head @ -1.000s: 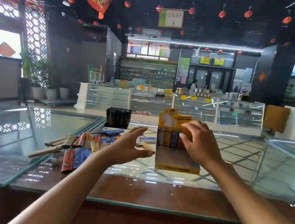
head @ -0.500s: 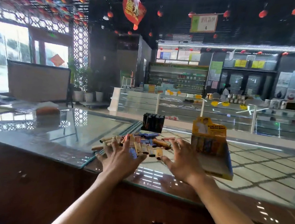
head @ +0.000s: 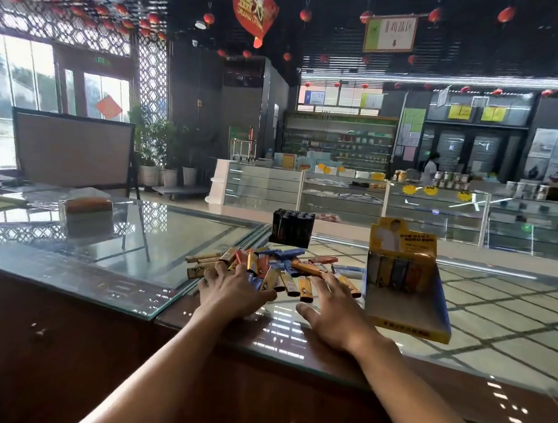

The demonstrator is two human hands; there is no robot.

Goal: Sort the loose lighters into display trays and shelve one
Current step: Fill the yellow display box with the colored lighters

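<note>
By the counter (head: 280,333) edge, left hand (head: 230,291) and right hand (head: 337,316), grips wide, touch lighters (head: 299,268).

lighters (head: 306,268) partly under left hand (head: 234,289)

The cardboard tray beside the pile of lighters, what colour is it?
The display tray is yellow outside and blue inside, seen best in the head view.

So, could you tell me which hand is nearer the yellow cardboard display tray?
Right: the right hand lies just left of the tray; the left hand rests farther left, on the loose coloured lighters.
</note>
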